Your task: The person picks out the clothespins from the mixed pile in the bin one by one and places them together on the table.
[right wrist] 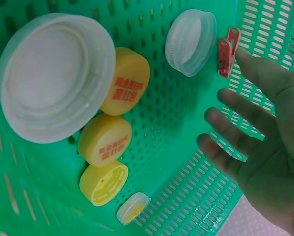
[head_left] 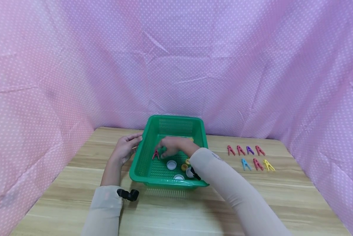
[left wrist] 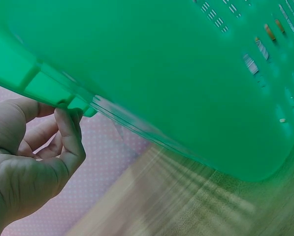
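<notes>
A green plastic basket [head_left: 176, 183] stands on the table. My left hand [head_left: 126, 147] pinches its left rim, thumb and curled fingers meeting at the edge in the left wrist view. Inside the basket, my right hand [head_left: 171, 146] reaches across to the left side with fingers spread apart. One fingertip is at a red clothespin [right wrist: 226, 53]; whether they touch is unclear. White caps [right wrist: 48, 76], a clear ribbed cap [right wrist: 190, 43] and yellow caps [right wrist: 105, 140] lie on the basket floor, some with red print. The right forearm hides part of the basket.
To the right on the table lie two rows of clothespins: several red [head_left: 240, 150], one purple [head_left: 249, 150], one light blue [head_left: 245, 164] and one yellow [head_left: 269, 165]. Pink dotted cloth [head_left: 176, 72] hangs behind and at both sides of the wooden table [head_left: 282, 193].
</notes>
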The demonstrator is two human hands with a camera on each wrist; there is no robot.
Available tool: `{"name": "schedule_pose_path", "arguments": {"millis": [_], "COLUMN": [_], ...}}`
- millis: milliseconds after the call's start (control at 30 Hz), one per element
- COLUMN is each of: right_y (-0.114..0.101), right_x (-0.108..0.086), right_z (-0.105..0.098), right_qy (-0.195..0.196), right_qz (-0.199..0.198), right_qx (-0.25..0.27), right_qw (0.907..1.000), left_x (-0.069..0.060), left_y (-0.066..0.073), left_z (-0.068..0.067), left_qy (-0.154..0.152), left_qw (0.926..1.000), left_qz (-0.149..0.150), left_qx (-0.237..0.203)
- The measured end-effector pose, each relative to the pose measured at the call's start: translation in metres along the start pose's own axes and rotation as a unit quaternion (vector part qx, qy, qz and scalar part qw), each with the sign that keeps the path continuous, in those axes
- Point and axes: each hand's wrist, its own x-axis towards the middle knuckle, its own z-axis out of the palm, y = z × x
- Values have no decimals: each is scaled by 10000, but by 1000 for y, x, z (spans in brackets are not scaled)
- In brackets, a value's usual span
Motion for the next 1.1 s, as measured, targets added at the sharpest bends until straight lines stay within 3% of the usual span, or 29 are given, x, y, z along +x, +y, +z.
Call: {"name": "schedule_pose_path", "arguments": {"millis": [467,1100], "right_y": [-2,-1], "right_x": [2,-2], "right_z": [3,1], "right_qy": [-374,143], "right_qz": [27,141], "right_qx": [7,375], "right_qw": [9993,9991], "left_x": [1,1], "left_y": [-1,1], "left_z": [0,2], "left_qy": [-34,-7], "left_qw": [10000,10000], "left_qz": [-49,-80], "left_qx": [72,37]}}
